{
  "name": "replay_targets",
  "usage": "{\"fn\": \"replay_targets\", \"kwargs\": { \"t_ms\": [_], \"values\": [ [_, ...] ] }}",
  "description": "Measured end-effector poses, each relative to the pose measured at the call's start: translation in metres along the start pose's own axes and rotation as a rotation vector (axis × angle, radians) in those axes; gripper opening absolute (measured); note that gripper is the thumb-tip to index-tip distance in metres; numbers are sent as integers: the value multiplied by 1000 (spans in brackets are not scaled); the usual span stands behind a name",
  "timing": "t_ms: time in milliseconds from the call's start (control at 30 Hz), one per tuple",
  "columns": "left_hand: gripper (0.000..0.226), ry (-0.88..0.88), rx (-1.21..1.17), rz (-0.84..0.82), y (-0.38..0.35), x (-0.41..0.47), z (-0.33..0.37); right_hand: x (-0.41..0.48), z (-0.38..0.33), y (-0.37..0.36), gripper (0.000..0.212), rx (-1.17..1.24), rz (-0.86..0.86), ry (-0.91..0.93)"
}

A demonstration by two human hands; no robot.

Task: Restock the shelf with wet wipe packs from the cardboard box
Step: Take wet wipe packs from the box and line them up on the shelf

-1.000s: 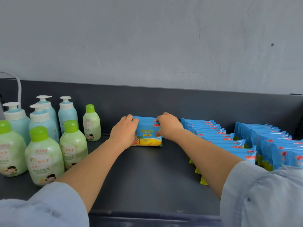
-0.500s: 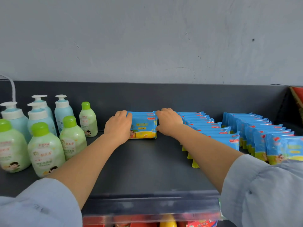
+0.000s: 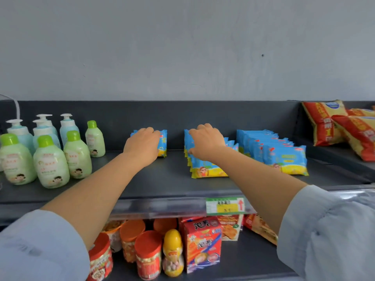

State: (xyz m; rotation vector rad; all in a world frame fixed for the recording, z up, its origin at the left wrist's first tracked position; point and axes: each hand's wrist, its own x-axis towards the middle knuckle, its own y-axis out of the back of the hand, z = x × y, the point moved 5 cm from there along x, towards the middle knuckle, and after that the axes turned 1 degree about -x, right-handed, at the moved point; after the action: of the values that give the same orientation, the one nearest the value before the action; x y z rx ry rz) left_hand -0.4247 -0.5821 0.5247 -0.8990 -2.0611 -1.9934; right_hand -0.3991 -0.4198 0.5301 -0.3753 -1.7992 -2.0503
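Just right of the green bottles, our left hand curls its fingers over the new wet wipe packs on the shelf. Farther right of the bottles, our right hand has let them go and now curls its fingers over the middle row. We judge this batch placed.

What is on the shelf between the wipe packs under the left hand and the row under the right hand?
Nothing: the head view shows only bare shelf between the packs under the left hand and the row under the right hand.
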Motion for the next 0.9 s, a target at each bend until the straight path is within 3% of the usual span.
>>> {"fn": "replay_targets", "kwargs": {
  "t_ms": [267,900],
  "values": [
    [29,7,-55,-7,42,-72,97,-109,68,27,49,-37,-72,-10],
    [25,-312,-205,-66,52,-151,272,-296,178,37,34,-121,-255,-287]
  ]
}}
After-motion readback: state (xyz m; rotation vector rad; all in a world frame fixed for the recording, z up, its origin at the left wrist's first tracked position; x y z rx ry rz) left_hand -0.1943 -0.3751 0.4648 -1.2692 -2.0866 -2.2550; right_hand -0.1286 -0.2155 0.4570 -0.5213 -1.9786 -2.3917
